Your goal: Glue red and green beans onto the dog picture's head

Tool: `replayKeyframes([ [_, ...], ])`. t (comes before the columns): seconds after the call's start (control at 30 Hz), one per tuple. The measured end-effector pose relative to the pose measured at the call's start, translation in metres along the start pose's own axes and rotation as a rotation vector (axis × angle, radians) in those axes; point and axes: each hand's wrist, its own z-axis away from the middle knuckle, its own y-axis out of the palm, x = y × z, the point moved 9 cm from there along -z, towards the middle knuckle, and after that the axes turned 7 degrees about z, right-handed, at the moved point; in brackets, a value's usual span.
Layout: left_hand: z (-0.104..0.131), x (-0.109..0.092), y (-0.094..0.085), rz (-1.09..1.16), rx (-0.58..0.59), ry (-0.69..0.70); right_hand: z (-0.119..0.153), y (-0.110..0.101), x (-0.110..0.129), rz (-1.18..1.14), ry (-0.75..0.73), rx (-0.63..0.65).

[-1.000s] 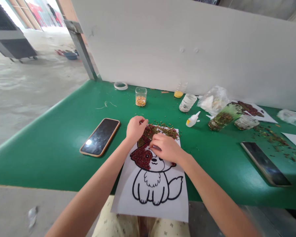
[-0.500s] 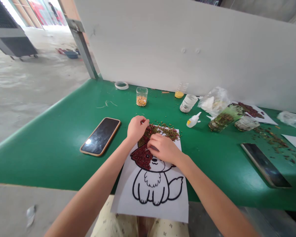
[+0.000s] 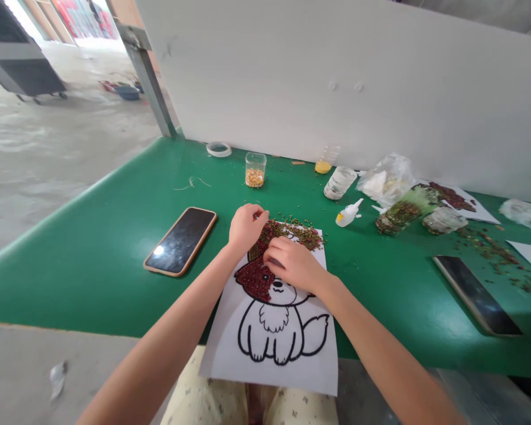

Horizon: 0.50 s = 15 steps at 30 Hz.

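Note:
A white sheet with a black outline of a dog lies at the near edge of the green table and hangs over it. Red beans fill part of the dog's head. A loose heap of green and brown beans lies along the sheet's top edge. My left hand rests by the sheet's top left corner with its fingers curled and pinched at the heap. My right hand lies over the dog's head, fingertips pressing on the beans there. What the fingertips hold is hidden.
A phone with a tan case lies left of the sheet; a second phone lies at the right. Behind stand a cup of yellow kernels, a tape roll, a glue bottle, jars, bags and scattered beans. A white board backs the table.
Both hands stay over the dog's head; the right fingertips have crept slightly left. The view has tilted a little, shifting everything slightly up.

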Motion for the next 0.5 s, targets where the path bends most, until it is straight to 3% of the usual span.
replayKeyframes([
  [0.5,0.0004,-0.0012,0.0018,-0.006,0.009,0.015,-0.002,0.0006,0.0022,0.019,-0.006,-0.002],
])
